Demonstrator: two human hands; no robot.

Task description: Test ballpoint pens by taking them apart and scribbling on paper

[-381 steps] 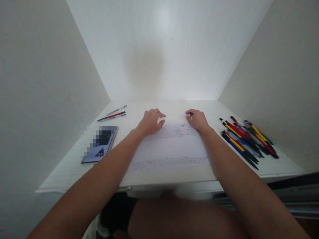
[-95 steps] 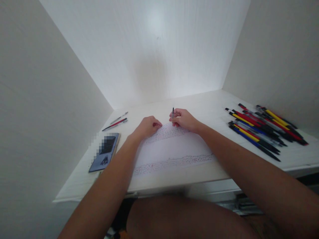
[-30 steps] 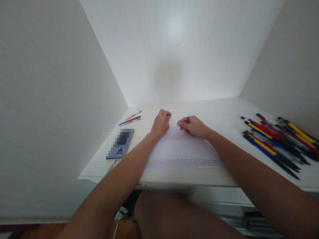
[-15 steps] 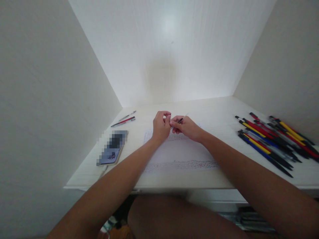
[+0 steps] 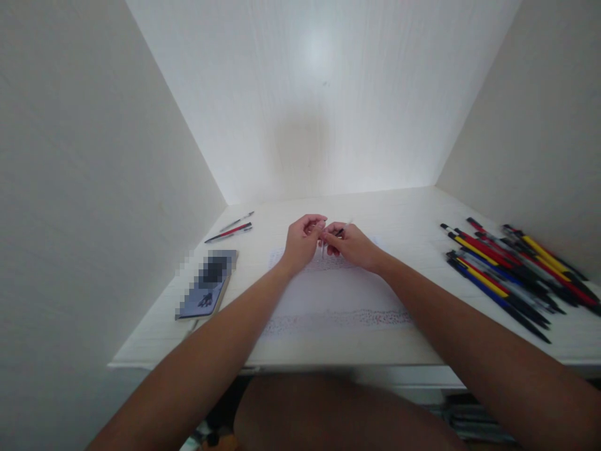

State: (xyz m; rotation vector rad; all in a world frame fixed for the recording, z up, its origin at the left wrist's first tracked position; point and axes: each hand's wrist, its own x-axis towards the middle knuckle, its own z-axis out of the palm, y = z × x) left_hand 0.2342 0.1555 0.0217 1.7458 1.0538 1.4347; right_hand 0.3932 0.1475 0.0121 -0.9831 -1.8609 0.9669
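A sheet of paper [image 5: 328, 294] with two bands of small scribbles lies on the white desk [image 5: 404, 219]. Above its far band my two hands meet. My right hand [image 5: 352, 245] is closed on a thin dark pen [image 5: 342, 230] that points up and to the right. My left hand [image 5: 303, 241] is curled, its fingertips pinched at the pen's near end, touching the right hand's fingers. What the left fingertips grip is too small to make out.
Several red, yellow, blue and black pens [image 5: 507, 269] lie in a heap at the right. Two pens [image 5: 232, 229] lie at the back left. A phone [image 5: 207, 292] rests near the left front edge. White walls close in the desk on three sides.
The right hand lifted the pen off the paper and the left hand came over to meet it. In the last half second both hands stay joined at the pen.
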